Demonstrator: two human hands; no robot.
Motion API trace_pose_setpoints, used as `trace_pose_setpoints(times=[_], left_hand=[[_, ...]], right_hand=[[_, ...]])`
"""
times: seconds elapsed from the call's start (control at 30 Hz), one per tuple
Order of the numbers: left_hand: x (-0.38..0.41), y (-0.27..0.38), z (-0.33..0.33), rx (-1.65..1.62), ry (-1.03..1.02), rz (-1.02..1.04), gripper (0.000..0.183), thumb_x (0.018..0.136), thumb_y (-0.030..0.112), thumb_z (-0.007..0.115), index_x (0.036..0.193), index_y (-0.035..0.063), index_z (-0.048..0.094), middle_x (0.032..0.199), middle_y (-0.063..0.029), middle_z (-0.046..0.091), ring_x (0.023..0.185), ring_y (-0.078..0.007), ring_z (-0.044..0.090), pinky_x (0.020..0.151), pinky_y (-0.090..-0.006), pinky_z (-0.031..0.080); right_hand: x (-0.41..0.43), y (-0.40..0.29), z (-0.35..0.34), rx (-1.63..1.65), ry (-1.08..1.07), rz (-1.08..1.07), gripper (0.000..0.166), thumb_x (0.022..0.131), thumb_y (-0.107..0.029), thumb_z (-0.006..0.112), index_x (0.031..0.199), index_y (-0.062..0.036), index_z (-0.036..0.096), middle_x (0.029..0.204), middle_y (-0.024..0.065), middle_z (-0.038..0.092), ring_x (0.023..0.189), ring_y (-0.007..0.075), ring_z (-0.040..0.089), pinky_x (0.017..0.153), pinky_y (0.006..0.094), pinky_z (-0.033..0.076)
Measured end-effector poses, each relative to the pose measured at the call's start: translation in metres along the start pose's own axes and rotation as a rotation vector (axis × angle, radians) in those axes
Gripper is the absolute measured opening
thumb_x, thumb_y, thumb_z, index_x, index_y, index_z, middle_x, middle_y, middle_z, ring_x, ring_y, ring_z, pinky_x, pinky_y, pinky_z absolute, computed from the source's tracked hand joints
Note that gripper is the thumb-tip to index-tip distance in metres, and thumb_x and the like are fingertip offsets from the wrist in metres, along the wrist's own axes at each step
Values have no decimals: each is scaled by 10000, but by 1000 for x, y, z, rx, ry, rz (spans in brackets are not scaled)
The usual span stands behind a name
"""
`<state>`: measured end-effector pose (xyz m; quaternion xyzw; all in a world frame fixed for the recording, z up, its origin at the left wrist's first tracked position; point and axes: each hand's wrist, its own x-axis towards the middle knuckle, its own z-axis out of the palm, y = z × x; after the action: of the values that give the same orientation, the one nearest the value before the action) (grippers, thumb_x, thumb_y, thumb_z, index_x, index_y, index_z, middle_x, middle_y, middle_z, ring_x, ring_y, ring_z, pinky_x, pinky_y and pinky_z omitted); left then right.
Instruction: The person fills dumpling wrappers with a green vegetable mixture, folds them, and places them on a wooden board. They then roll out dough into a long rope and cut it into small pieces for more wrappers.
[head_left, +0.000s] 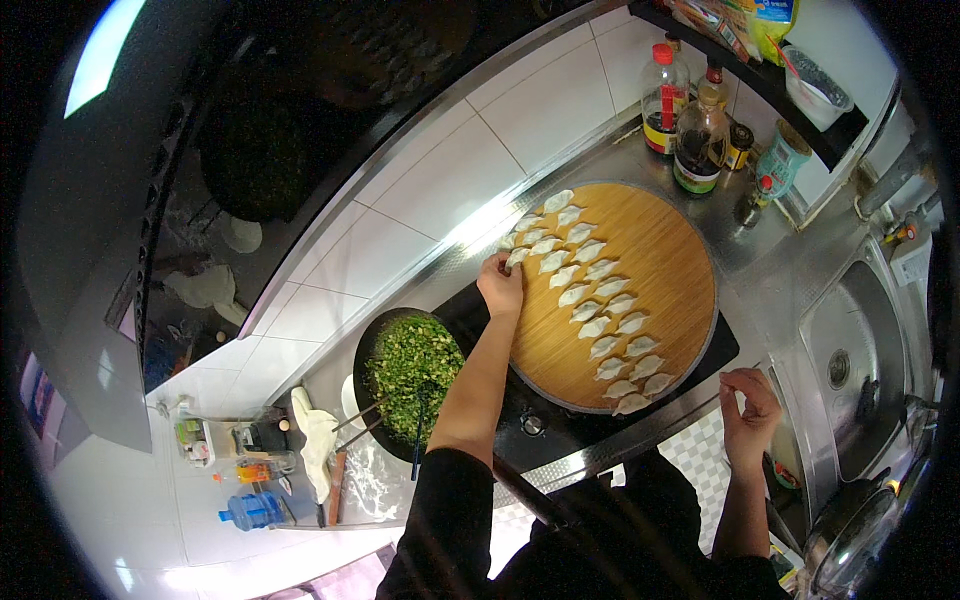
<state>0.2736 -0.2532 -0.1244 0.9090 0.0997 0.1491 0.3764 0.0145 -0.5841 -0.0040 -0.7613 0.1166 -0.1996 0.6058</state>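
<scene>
My left hand pinches a dumpling at the left edge of a round wooden board. Rows of white folded dumplings run across the board, from its upper left down to its lower edge. My right hand is raised beyond the board's lower right edge, thumb and fingers bent towards each other, with nothing seen between them. Left of my left forearm stands a dark wok filled with chopped green filling. Chopsticks and a dark-handled utensil rest in it.
The board lies over a black cooktop. Sauce bottles stand behind it at the upper right, near a steel sink. Left of the wok are a pale cloth, a wooden stick and floured counter. A range hood overhangs the left.
</scene>
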Motion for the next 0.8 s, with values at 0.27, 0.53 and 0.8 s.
trace_pose_setpoints(times=[0.27,0.53,0.8], left_hand=[[-3,4,-10,20,-22,-75,226,786,54,724,995,-1,659,935,-142,659,789,-254,654,747,-338,534],[-59,53,-171,-443,-1,51,206,866,28,658,1068,-9,641,1049,-89,643,937,-150,624,805,-274,512],[-284,-92,-405,-78,525,144,194,841,-10,615,1031,17,649,1108,-159,644,1032,-310,614,906,-366,471]], right_hand=[[-2,-10,0,-35,-104,-42,255,736,165,600,917,9,691,889,105,642,809,188,612,721,276,481],[-25,-13,40,98,-225,-209,278,839,92,584,1092,-4,649,991,98,602,926,181,560,804,292,454],[-108,-71,142,161,-370,-315,309,1020,-146,453,1308,-43,500,892,-21,383,738,96,336,678,250,357]])
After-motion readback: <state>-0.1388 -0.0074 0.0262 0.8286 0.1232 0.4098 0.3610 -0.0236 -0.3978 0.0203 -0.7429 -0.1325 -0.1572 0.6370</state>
